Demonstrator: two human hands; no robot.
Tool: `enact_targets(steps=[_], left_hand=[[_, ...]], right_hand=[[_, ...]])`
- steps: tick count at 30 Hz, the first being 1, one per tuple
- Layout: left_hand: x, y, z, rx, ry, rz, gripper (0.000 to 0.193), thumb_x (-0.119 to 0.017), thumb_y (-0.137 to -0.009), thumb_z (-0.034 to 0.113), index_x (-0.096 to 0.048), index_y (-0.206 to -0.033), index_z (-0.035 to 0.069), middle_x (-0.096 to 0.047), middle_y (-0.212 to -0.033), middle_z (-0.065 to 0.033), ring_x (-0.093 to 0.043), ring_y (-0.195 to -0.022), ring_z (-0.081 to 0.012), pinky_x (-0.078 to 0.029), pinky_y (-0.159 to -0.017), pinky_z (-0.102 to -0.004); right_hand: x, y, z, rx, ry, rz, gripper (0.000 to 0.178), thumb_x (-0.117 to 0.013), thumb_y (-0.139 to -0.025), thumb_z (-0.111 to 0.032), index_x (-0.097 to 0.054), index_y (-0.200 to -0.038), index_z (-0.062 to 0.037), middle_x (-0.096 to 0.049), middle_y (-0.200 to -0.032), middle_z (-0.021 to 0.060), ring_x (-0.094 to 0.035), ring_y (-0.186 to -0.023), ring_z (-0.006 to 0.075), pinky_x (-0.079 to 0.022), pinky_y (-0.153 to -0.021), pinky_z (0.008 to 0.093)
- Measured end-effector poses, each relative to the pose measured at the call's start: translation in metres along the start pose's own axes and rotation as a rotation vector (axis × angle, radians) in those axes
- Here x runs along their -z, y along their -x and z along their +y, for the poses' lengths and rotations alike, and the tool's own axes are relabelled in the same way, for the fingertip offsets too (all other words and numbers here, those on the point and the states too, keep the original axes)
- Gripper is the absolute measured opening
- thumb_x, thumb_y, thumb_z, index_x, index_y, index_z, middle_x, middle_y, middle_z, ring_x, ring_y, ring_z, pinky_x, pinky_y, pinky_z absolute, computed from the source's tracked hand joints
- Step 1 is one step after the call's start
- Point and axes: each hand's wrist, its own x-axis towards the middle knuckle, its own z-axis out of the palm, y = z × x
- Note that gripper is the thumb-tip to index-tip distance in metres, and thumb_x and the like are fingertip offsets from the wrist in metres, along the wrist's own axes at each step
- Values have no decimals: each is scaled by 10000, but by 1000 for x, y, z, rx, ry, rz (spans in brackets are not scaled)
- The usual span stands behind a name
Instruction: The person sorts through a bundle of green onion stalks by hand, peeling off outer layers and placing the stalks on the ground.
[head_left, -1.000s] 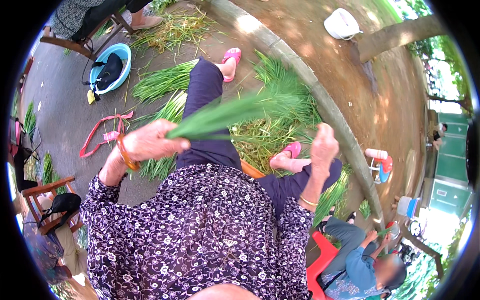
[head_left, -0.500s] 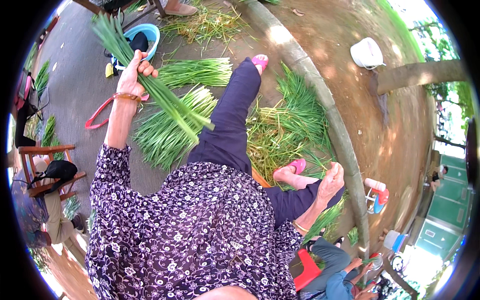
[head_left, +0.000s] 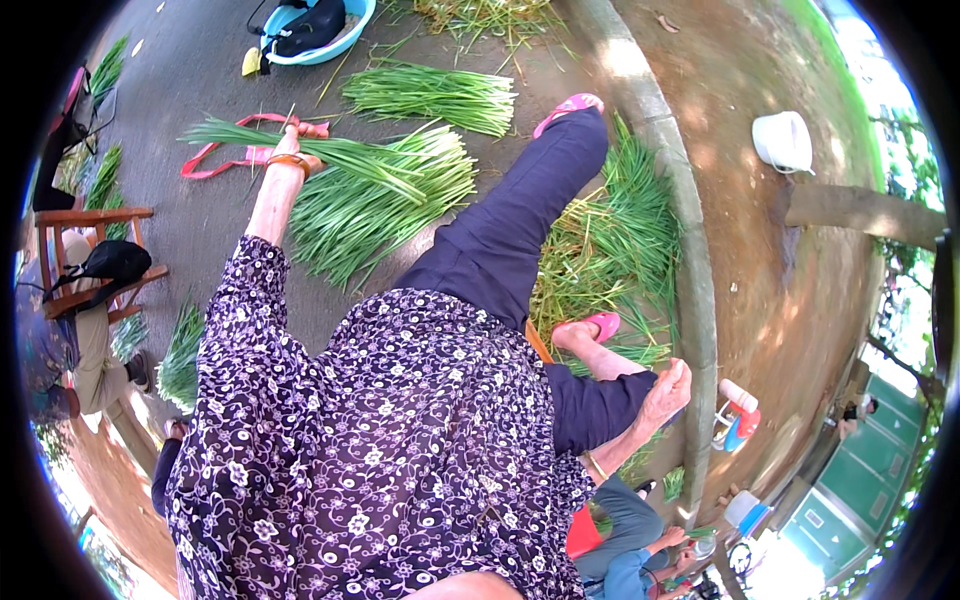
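My left hand point(head_left: 298, 152) grips a bunch of long green chives point(head_left: 355, 160). That bunch lies low over a larger pile of chives point(head_left: 350, 230) with pale stalk ends, on the ground left of my leg. Beyond it rests a second bundle of chives point(head_left: 430, 96). My right hand point(head_left: 665, 395) is closed above my right knee, fingertips pressed together; whatever it may hold is too small to make out. Between my feet spread loose green chives point(head_left: 645, 225) and yellowed leaves point(head_left: 570, 265).
A pink-red strap point(head_left: 205, 163) lies beside my left hand. Farther off stands a light-blue basin point(head_left: 345, 42) with a black bag in it. A concrete curb point(head_left: 690, 240) runs along the right, with a white bucket point(head_left: 783, 142) beyond. A wooden chair point(head_left: 95, 215) and other people are nearby.
My left hand has come down and nearer with its bunch, from near the basin to the larger pile. The view has shifted. My right hand stays closed above the knee.
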Motion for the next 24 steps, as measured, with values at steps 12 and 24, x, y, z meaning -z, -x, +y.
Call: enact_targets(steps=[12,24], left_hand=[[24,-11,-3,-13,59,54,364,-359,-892,332,-438,-652,70,-436,-537,-43,-463,-529,-198,-441,-695,-465],[34,-56,-90,79,225,-13,330,-370,-882,355,-419,-727,67,-468,-607,-73,-519,-689,-279,-402,-751,-518]], right_hand=[[-14,1,12,-58,26,-182,265,-437,-867,-208,-551,-849,30,-430,-560,29,-385,-492,88,-317,-434,242],[-8,14,7,-170,61,-324,274,-436,-870,-232,-548,-836,15,-385,-529,-25,-349,-475,51,-272,-431,195]])
